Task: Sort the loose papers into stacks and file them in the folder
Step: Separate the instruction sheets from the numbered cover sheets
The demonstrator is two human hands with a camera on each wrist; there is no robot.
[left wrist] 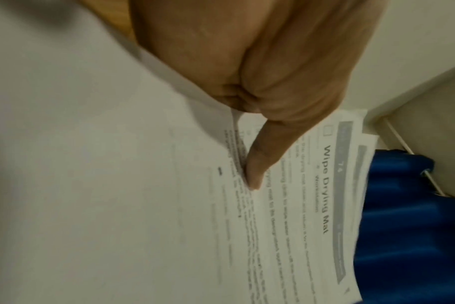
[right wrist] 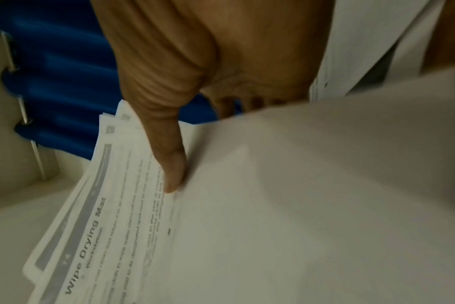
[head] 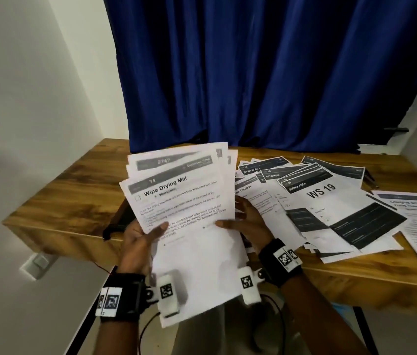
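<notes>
Wooden desk [head: 56,201], held papers [head: 176,196] (fanned)

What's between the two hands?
A fanned stack of white printed papers, topped "Wipe Drying Mat", held by the left hand and right hand; head view shows it.

Both bare forearms wear black wristbands [head: 123,295] carrying white camera pods [head: 169,293] with square black-and-white markers

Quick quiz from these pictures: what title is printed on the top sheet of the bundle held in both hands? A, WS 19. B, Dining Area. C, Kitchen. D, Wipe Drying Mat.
D: the top sheet of the bundle held by the left hand and right hand reads "Wipe Drying Mat"; both wrist views show it too.
</notes>
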